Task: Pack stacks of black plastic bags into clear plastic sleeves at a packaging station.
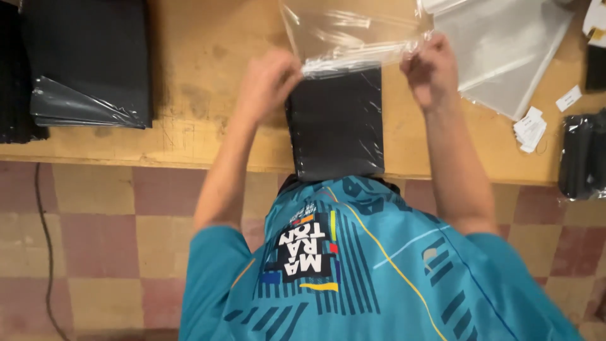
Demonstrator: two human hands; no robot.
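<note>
The clear plastic bag's (353, 38) mouth is gripped by both hands, left (268, 79) and right (432, 69), over a flat black folded garment (336, 123) lying lengthwise away from the wooden counter's (202, 57) edge.

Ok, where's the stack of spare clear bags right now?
In the head view, the stack of clear bags lies at the wooden table's top right, just beyond the right hand, above the small white tags.

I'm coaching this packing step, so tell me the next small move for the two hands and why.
Probably draw the clear plastic bag further down over the folded black garment. The left hand and right hand each pinch a corner of the bag's mouth, which sits just at the garment's far edge, so nearly all the garment lies uncovered on the wooden table.
</note>
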